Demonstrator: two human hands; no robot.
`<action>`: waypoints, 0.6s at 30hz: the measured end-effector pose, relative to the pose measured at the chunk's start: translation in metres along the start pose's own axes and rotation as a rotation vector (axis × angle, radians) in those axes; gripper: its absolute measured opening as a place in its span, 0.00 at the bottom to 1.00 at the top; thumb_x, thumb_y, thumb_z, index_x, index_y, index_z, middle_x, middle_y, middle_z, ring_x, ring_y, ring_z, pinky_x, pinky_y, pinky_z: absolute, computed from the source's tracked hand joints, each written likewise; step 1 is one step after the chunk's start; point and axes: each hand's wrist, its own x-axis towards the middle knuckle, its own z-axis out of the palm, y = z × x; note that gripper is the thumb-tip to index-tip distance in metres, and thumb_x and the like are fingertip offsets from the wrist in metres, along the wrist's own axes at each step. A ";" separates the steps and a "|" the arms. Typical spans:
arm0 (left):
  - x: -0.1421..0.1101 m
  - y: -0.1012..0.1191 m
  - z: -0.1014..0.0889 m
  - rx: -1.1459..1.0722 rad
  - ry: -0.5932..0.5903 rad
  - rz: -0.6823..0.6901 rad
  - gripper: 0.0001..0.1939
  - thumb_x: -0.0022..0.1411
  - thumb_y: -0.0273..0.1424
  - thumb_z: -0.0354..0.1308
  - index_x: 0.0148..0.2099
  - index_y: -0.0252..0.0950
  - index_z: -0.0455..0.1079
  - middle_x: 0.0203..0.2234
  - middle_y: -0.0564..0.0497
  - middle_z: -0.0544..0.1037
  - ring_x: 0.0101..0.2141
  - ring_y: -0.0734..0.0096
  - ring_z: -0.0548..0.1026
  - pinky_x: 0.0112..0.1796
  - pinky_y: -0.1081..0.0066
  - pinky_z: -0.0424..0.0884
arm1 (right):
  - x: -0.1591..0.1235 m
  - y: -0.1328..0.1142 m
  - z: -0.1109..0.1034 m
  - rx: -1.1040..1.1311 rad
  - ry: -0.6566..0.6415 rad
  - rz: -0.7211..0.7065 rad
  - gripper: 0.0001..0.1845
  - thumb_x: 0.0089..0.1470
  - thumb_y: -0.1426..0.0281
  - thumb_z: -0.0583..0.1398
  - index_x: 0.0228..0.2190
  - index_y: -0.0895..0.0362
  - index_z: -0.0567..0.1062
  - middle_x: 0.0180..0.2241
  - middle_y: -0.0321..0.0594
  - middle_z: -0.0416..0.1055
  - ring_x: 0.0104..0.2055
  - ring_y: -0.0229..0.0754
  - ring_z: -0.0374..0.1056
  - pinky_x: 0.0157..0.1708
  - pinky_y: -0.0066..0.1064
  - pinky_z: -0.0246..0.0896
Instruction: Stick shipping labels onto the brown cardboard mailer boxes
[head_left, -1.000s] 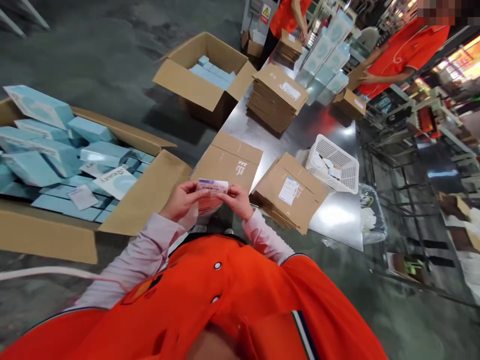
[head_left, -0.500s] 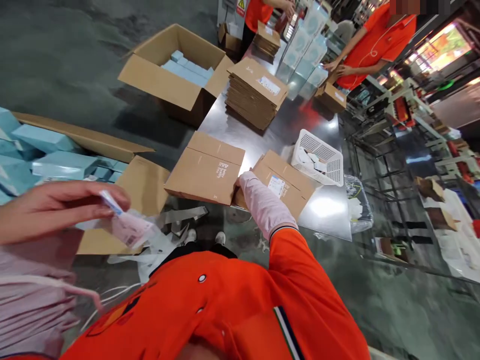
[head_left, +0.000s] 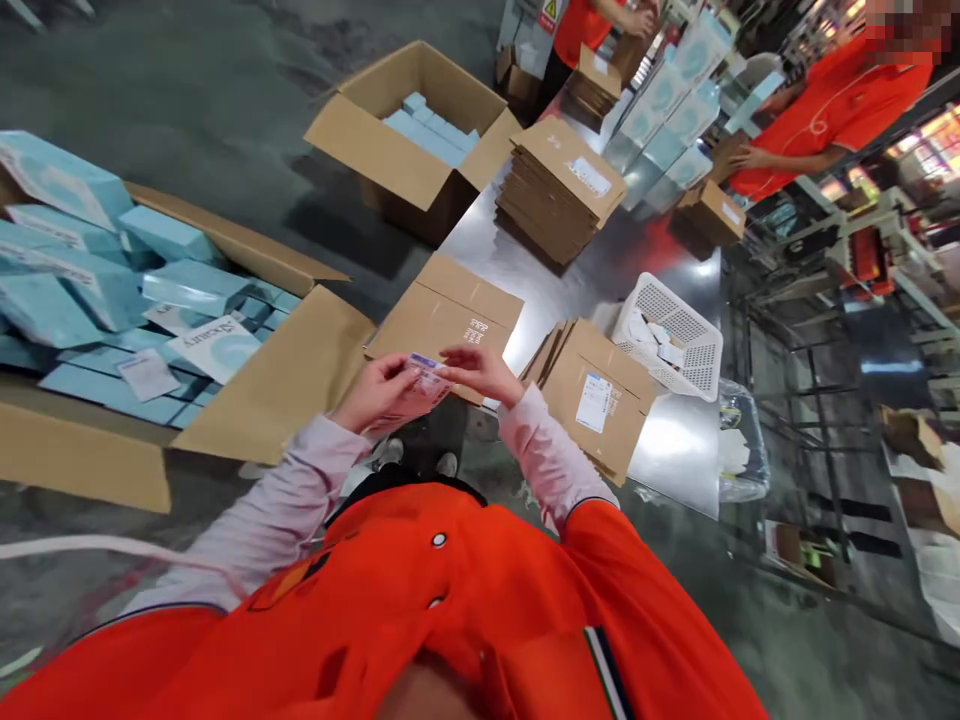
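Note:
Just above the near edge of the metal table, a strip of printed shipping labels [head_left: 426, 382] is between my two hands. My left hand [head_left: 377, 393] pinches its left side, with thumb and finger closed. The fingers of my right hand [head_left: 486, 376] close on the strip's upper right edge. Beneath and behind them lies a flat folded cardboard box [head_left: 450, 305] with white printing. Right of my right hand is a pile of flattened cardboard boxes [head_left: 622, 375], the top one bearing a white label [head_left: 594, 402].
A white plastic basket [head_left: 701, 345] holds papers on the table's right side. A tall stack of flattened boxes [head_left: 551, 195] stands farther back. Open cartons of light-blue boxes [head_left: 97, 285] are at left and behind. Two co-workers in orange shirts [head_left: 832, 110] work at the far end.
My left hand has brought the label strip from the left to the table edge. My right hand has left the cardboard and met the strip. The flattened boxes at right now lie apart from the left one.

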 end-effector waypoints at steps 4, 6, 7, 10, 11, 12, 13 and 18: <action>0.008 -0.032 0.009 0.112 0.121 0.001 0.25 0.44 0.50 0.65 0.34 0.32 0.76 0.28 0.46 0.79 0.31 0.63 0.74 0.32 0.71 0.68 | -0.009 0.003 0.041 0.007 0.212 0.088 0.09 0.56 0.64 0.65 0.34 0.56 0.83 0.35 0.40 0.81 0.38 0.44 0.77 0.42 0.34 0.73; 0.009 -0.046 0.012 0.199 0.184 -0.004 0.22 0.45 0.49 0.63 0.28 0.33 0.73 0.21 0.50 0.74 0.26 0.67 0.70 0.26 0.72 0.62 | -0.013 0.007 0.048 -0.043 0.284 0.134 0.07 0.56 0.66 0.65 0.33 0.55 0.83 0.35 0.41 0.81 0.39 0.44 0.77 0.43 0.35 0.72; 0.008 -0.050 0.013 0.225 0.217 0.001 0.22 0.46 0.50 0.62 0.25 0.33 0.70 0.19 0.51 0.71 0.24 0.69 0.67 0.24 0.72 0.59 | -0.014 0.009 0.050 -0.046 0.298 0.157 0.06 0.55 0.67 0.66 0.33 0.55 0.83 0.34 0.41 0.81 0.38 0.45 0.77 0.42 0.35 0.72; 0.008 -0.056 0.016 0.194 0.264 -0.010 0.24 0.46 0.51 0.63 0.22 0.34 0.66 0.16 0.53 0.67 0.22 0.71 0.65 0.22 0.73 0.57 | -0.013 0.011 0.051 -0.003 0.308 0.167 0.06 0.53 0.67 0.67 0.32 0.58 0.83 0.33 0.42 0.80 0.37 0.43 0.76 0.41 0.33 0.72; 0.009 -0.056 0.015 0.146 0.238 -0.032 0.24 0.44 0.51 0.65 0.24 0.34 0.68 0.18 0.52 0.70 0.23 0.70 0.67 0.23 0.73 0.59 | -0.011 0.012 0.051 -0.015 0.321 0.137 0.06 0.53 0.68 0.68 0.31 0.58 0.82 0.34 0.42 0.80 0.39 0.43 0.76 0.43 0.32 0.71; 0.011 -0.057 0.014 0.092 0.183 -0.065 0.23 0.41 0.49 0.68 0.28 0.33 0.71 0.21 0.51 0.73 0.24 0.69 0.70 0.24 0.73 0.62 | -0.008 0.012 0.049 -0.055 0.338 0.098 0.05 0.52 0.68 0.69 0.30 0.58 0.82 0.37 0.42 0.79 0.42 0.42 0.75 0.46 0.32 0.70; 0.014 -0.058 0.011 0.041 0.101 -0.109 0.24 0.38 0.46 0.71 0.32 0.33 0.73 0.24 0.50 0.76 0.26 0.67 0.72 0.26 0.72 0.66 | -0.002 0.013 0.047 -0.121 0.359 0.060 0.04 0.52 0.69 0.69 0.30 0.58 0.82 0.40 0.43 0.79 0.45 0.42 0.74 0.50 0.32 0.69; 0.035 -0.083 -0.009 -0.103 -0.283 -0.350 0.27 0.27 0.38 0.76 0.33 0.31 0.77 0.29 0.42 0.81 0.34 0.52 0.79 0.37 0.61 0.75 | 0.052 0.035 0.018 -0.600 0.392 0.191 0.14 0.61 0.63 0.62 0.40 0.60 0.82 0.53 0.49 0.70 0.55 0.42 0.67 0.57 0.30 0.61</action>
